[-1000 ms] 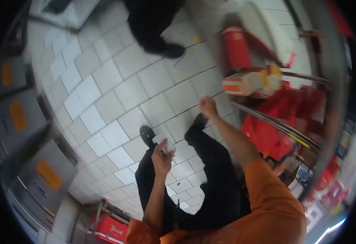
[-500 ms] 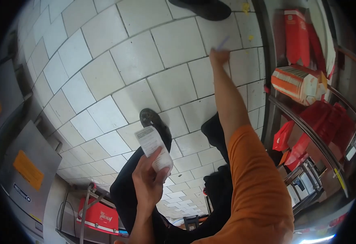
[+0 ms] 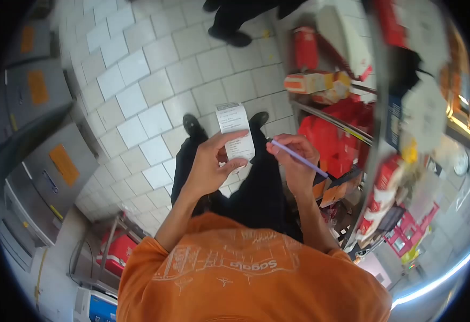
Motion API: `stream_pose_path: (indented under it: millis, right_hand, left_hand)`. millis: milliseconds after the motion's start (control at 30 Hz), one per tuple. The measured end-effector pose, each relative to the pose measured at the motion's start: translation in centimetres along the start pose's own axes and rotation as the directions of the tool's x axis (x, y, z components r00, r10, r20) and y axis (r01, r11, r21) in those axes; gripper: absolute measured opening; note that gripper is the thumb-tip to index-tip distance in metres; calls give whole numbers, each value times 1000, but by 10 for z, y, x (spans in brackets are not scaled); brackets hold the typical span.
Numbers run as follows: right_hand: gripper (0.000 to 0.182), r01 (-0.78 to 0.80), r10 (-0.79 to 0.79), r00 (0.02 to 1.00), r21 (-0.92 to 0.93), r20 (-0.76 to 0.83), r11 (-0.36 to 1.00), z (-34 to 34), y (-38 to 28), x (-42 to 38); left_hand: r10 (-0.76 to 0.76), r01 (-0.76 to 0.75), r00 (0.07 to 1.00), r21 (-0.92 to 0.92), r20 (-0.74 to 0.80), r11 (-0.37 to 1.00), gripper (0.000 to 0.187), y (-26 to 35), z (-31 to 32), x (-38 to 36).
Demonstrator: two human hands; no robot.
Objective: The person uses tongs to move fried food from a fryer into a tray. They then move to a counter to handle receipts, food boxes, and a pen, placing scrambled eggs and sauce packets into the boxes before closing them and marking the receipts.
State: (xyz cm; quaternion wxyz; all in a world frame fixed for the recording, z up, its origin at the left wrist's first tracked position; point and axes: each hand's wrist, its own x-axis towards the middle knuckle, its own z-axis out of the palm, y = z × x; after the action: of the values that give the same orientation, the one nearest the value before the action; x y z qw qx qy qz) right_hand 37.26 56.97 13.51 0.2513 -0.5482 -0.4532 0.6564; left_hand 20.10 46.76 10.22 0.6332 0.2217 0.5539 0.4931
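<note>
A long white paper receipt point(image 3: 234, 119) with printed lines is pinched between the thumb and fingers of my left hand point(image 3: 212, 160), in front of my body. Its upper part stands out past the fingers; the wording is too small to read. My right hand point(image 3: 297, 166), close to the right of the receipt, is closed on a slim purple pen point(image 3: 299, 157). One end of the pen points toward the receipt, but they are apart. The other end slants down to the right.
Metal shelving point(image 3: 347, 129) on my right carries red bags and an orange-and-white box point(image 3: 310, 83). Grey cabinets point(image 3: 55, 166) line the left side. Another person's dark shoe point(image 3: 229, 37) is on the tiled floor point(image 3: 181, 70) ahead. A red case point(image 3: 118, 252) sits on a rack at lower left.
My right hand with the pen has come back from far out ahead to beside the receipt. My left hand still holds the receipt. The view has shifted, showing more of the orange shirt.
</note>
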Motion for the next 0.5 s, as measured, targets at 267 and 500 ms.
stream_pose_path:
  millis: [267,500]
  right_hand:
    - [15,572,-576,799,-512,173,641,-30,-174,-90]
    - [14,535,-681,724,-536,-107,653,-107,-198,-97]
  left_hand:
    - [298,-362,895,150,332,920,65,183,96,-36]
    - [348,-510,826,325,443,796,67,226,184,-12]
